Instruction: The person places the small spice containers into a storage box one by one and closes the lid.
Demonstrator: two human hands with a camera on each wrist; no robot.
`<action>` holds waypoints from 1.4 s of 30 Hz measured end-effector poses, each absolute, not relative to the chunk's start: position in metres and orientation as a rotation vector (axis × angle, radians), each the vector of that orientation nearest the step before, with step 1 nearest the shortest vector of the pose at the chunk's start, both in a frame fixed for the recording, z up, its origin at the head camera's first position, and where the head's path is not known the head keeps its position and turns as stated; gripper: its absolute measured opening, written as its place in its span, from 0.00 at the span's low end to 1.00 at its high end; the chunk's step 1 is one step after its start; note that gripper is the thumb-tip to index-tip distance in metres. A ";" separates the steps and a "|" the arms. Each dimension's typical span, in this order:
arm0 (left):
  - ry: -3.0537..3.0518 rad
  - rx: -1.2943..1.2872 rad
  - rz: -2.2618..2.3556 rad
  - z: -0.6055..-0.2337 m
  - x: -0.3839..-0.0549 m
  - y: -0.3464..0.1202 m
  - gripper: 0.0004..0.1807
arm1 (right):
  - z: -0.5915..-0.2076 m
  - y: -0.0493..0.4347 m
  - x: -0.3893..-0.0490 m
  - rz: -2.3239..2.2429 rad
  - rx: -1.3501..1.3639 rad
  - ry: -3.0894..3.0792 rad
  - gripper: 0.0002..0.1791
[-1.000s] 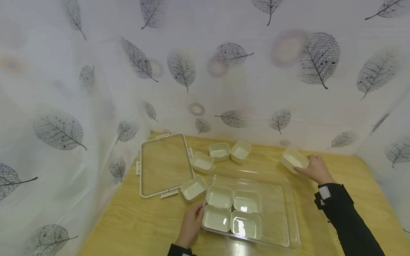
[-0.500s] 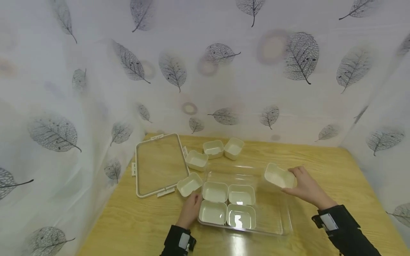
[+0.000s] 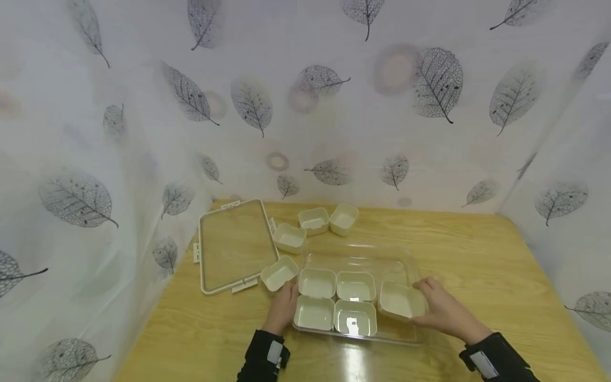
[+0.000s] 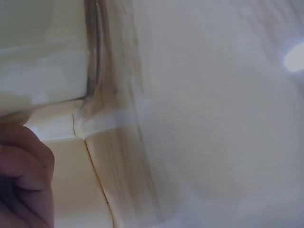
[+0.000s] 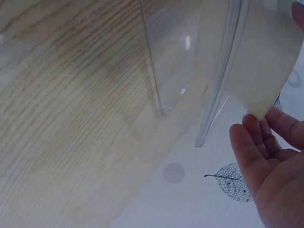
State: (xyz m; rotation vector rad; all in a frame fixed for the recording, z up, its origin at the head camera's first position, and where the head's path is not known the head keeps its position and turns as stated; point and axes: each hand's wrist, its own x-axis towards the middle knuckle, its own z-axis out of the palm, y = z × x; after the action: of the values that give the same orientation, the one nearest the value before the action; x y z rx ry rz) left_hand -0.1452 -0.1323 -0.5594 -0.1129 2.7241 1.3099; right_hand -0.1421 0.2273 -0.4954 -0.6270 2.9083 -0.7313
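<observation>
My right hand (image 3: 444,314) pinches a small cream plastic box (image 3: 401,300) at its right side, thumb nearest me. This box hangs slightly tilted over the right part of a clear plastic bin (image 3: 382,255), beside several like cream boxes (image 3: 355,287) set in rows in its left part. In the right wrist view, fingertips meet a corner of the held box (image 5: 268,57), close to the bin's clear rim (image 5: 221,80). At the bin's left wall, my left hand (image 3: 282,307) grips the edge; its curled fingers (image 4: 28,161) show in the left wrist view.
Outside the bin, one cream box (image 3: 279,273) lies tilted by the left hand. More loose cream boxes (image 3: 289,238) stand behind it. A clear lid (image 3: 237,246) with a pale frame and side clips lies at left on the wooden table (image 3: 468,254). Leaf-printed sheeting (image 3: 310,122) surrounds the table.
My right hand has brought the cream box from the table at the right, leftward and nearer, over the bin. The left hand stays at the bin's left edge. The head view has shifted slightly.
</observation>
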 end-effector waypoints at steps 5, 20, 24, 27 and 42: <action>2.704 -0.089 1.325 -0.561 -0.142 -0.131 0.15 | -0.498 0.226 -0.132 -0.706 -0.633 2.871 0.40; 2.689 -0.090 1.350 -0.555 -0.140 -0.131 0.13 | -0.513 0.222 -0.121 -0.638 -0.713 2.860 0.41; 2.680 -0.078 1.352 -0.553 -0.140 -0.131 0.14 | -0.515 0.223 -0.121 -0.608 -0.786 2.867 0.40; 2.695 -0.065 1.336 -0.554 -0.141 -0.132 0.13 | -0.516 0.223 -0.121 -0.598 -0.825 2.856 0.40; 2.700 -0.069 1.316 -0.557 -0.148 -0.131 0.12 | -0.512 0.222 -0.119 -0.602 -0.840 2.852 0.39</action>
State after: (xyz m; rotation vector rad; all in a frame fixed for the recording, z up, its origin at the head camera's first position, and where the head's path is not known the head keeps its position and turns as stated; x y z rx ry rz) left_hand -0.1475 -0.1309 -0.5573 -0.0695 2.7001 1.3161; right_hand -0.1186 0.2219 -0.5121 -0.8397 2.8517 -0.6019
